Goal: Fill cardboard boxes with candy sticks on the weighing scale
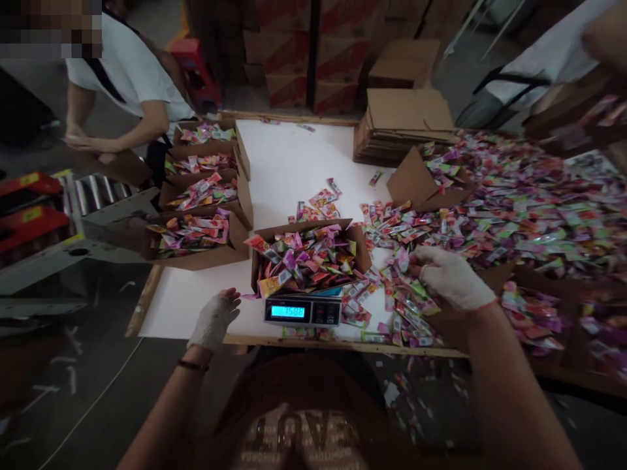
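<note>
An open cardboard box [365, 251] heaped with small colourful candy packets [308, 258] rests on a digital scale [326, 312] with a lit blue display. My left hand [215, 320], in a fingerless white glove, hovers left of the scale, fingers apart and holding nothing. Over the loose packets to the right of the box is my right hand [453, 277], gloved the same way. Its fingers are closed on a pinkish-purple candy packet [401, 260]; the exact grip is partly hidden.
Filled boxes [240, 245] line the table's left side by a roller conveyor [98, 192]. A large packet pile [533, 202] covers the right. Flattened cartons [409, 117] are stacked at the back. One person [132, 72] stands at left, another [553, 59] at right.
</note>
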`<state>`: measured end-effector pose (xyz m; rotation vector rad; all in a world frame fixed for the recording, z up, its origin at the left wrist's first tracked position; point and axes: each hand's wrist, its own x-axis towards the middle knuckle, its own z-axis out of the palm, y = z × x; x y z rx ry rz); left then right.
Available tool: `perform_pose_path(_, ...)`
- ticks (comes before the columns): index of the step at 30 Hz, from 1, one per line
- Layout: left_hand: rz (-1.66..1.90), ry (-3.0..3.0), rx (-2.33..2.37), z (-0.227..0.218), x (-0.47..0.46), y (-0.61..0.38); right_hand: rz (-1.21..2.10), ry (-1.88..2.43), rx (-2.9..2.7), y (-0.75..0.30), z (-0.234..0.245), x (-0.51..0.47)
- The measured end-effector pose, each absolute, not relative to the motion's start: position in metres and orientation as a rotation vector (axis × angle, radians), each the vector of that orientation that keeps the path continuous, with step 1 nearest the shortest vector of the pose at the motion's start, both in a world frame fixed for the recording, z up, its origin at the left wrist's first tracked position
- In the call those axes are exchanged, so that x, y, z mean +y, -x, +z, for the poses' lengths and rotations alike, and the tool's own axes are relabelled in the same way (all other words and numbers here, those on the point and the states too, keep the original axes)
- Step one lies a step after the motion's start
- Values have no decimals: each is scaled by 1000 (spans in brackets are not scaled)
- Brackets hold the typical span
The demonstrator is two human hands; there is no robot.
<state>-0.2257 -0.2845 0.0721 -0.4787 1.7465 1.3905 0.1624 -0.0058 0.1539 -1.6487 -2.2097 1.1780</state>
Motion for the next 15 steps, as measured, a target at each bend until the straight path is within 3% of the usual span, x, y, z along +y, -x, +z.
perform_pose_path(6,1431,345,1716,55,-285,234,1300,1329,-1961,-63,221,-25)
perform_pose_path(15,1337,411,1817,47,-299,242,942,1763,-1891,-129,182,-35)
